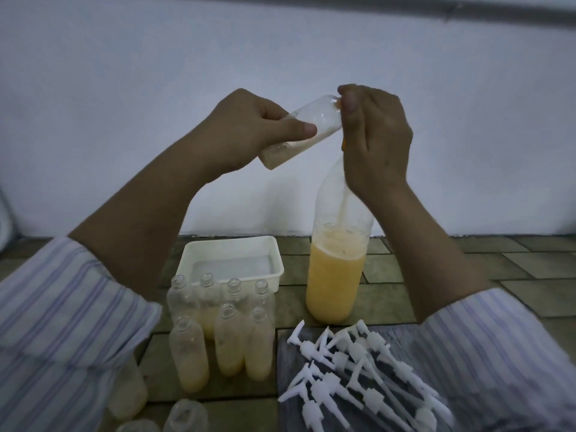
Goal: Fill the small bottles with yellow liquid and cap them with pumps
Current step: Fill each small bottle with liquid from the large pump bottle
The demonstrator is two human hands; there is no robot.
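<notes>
- Striped sleeves (62, 322), lowest in view, one at each bottom corner; both forearms are raised over the tiled surface (467, 269).
- Pumps (358, 369): white, with long dip tubes, heaped loose on a dark mat at lower right. None fitted yet.
- Small bottles (224, 332): clear, uncapped, standing in a cluster at lower centre. The front ones hold yellow liquid partway; how full the back row stands, I cannot tell.
- White tray (232, 244): just behind the cluster, with a pale shallow layer inside.
- Large bottle (338, 269): upright, right of the tray, about half full of yellow liquid, with a stream running down inside its neck.
- Left hand (246, 129): closed around a small bottle in hand (299, 132), tipped mouth-first toward the large bottle's neck, a little liquid lying along its lower side.
- Right hand (374, 138): fingers pinched together at the two mouths, beside something orange, perhaps a funnel; exactly what it holds, I cannot tell.
- Step, as judged: surplus is being tipped back to level the fill.
- Doing it well: keep the mouths together, tilt gently, steady the neck, and leave room for the dip tube.
</notes>
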